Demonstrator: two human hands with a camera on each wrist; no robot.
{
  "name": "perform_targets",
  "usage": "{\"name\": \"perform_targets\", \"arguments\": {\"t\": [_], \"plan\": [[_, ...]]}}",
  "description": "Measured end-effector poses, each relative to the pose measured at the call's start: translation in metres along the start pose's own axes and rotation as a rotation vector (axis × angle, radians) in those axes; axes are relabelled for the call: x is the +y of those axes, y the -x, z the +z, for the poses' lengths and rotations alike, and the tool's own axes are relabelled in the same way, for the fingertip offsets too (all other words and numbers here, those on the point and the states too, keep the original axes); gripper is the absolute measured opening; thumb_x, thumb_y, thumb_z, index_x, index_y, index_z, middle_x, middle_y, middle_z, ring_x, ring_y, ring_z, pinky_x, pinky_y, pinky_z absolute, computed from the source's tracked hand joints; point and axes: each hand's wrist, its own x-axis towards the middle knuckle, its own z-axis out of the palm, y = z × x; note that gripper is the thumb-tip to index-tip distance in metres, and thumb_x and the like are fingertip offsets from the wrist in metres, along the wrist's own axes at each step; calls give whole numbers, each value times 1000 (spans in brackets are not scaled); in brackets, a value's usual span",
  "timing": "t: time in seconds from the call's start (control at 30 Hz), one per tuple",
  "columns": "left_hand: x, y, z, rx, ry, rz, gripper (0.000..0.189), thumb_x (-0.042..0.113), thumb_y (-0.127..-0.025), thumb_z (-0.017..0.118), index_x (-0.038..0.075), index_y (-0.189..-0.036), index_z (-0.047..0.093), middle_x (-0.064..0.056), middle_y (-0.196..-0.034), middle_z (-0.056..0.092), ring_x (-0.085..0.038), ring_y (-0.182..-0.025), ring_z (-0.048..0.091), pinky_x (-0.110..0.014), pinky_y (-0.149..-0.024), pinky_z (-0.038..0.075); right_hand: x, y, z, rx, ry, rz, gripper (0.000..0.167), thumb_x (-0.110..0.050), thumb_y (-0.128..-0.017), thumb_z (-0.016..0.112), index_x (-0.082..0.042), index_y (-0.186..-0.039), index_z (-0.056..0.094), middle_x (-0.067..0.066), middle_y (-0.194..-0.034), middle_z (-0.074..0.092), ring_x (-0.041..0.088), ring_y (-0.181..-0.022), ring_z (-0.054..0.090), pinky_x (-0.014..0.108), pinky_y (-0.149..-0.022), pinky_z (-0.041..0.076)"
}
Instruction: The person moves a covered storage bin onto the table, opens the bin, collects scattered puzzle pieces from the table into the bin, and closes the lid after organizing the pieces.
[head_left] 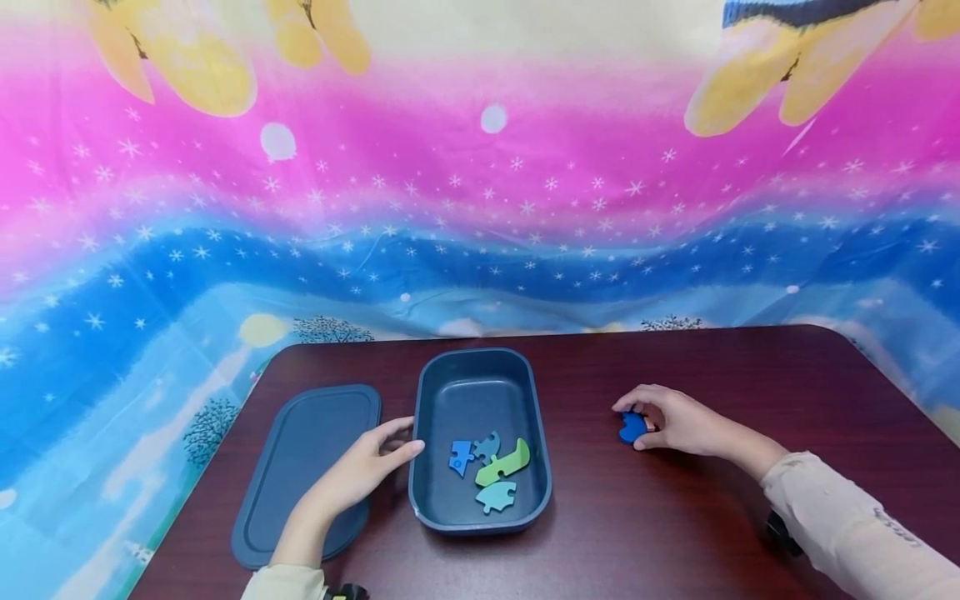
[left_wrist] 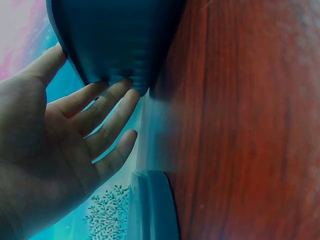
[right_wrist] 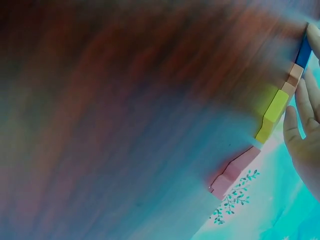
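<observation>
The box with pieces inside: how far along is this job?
If this is packing, several pieces already lie in the box, which the left hand touches. In hand: the right hand curls round a blue piece. To go, apparently: the orange piece, yellow piece and pink piece outside, then the lid, lying off.

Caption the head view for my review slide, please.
Left hand touching a box with four puzzle pieces inside, right hand gripping a blue piece, lid left of the box.

The right hand (head_left: 675, 421) partly hides the blue piece (head_left: 632, 428); the left forearm (head_left: 306, 527) covers some of the lid (head_left: 318, 442); the head view cuts off the near edge of the table (head_left: 592, 550).
</observation>
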Motion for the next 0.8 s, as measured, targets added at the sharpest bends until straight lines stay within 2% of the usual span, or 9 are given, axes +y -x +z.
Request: {"name": "perform_targets", "arguments": {"t": [0.23,0.53,0.8], "plan": [[1,0,2,18,12,-13,57,34,-98,63,5,-145,48,-12,-132,59,-28,-116,59,-49,-97,48,-1,1,0,20,10,7,44,-14,-81,83,-10,-121,65,2,-103,59,16,-76,52,26,-62,45],[1,2,0,1,-1,5,59,34,-99,61,3,-146,46,-16,-135,57,-31,-118,58,-50,-97,48,0,3,-2,29,-11,29,43,-17,-84,80,-9,-123,64,2,-103,58,18,-77,52,26,-60,45],[0,1,1,10,9,0,58,34,-99,63,3,-146,47,-14,-134,58,-30,-117,59,-50,-97,48,-3,4,-3,57,-22,32,41,-18,-86,79,-8,-123,64,2,-102,59,19,-80,55,27,-63,49]]}}
